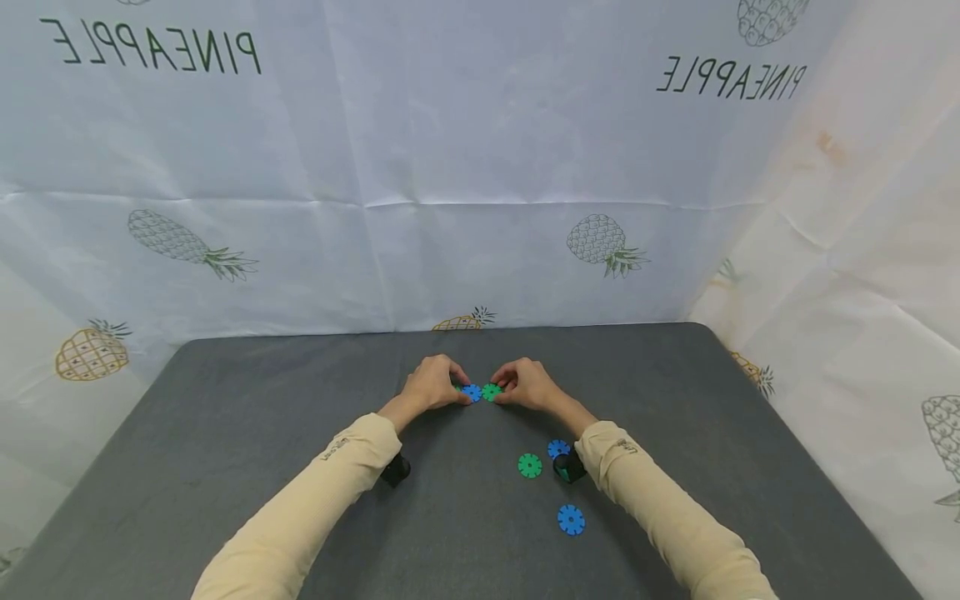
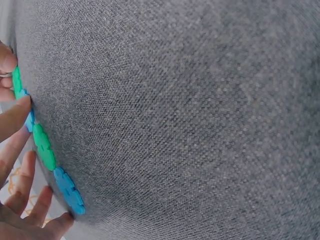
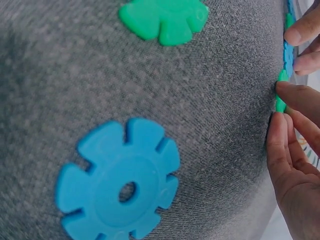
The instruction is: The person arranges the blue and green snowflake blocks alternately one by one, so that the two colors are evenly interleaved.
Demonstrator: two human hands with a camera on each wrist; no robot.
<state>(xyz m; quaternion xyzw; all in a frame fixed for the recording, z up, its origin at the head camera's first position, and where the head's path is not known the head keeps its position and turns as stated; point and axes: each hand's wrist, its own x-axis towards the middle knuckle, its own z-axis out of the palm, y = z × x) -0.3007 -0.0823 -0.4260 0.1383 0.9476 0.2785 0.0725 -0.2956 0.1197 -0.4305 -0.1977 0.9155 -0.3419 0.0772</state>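
Near the far middle of the table, my left hand (image 1: 433,383) pinches a blue notched disc (image 1: 472,392) between thumb and finger. Facing it, my right hand (image 1: 531,385) holds a green notched disc (image 1: 491,392) by its outer edge. The two discs meet edge to edge. In the left wrist view, another green disc (image 2: 44,147) and another blue disc (image 2: 69,190) continue the row under the left fingers. From the head, the left hand hides most of that row. The right wrist view shows thumb and fingers on the held green disc (image 3: 281,95).
Loose on the grey table (image 1: 247,433), nearer the body, lie a green disc (image 1: 529,466) and a blue disc (image 1: 571,520). Another blue disc (image 1: 558,448) is partly covered by the right wrist camera (image 1: 570,467). A pineapple-print cloth (image 1: 465,150) hangs behind the table.
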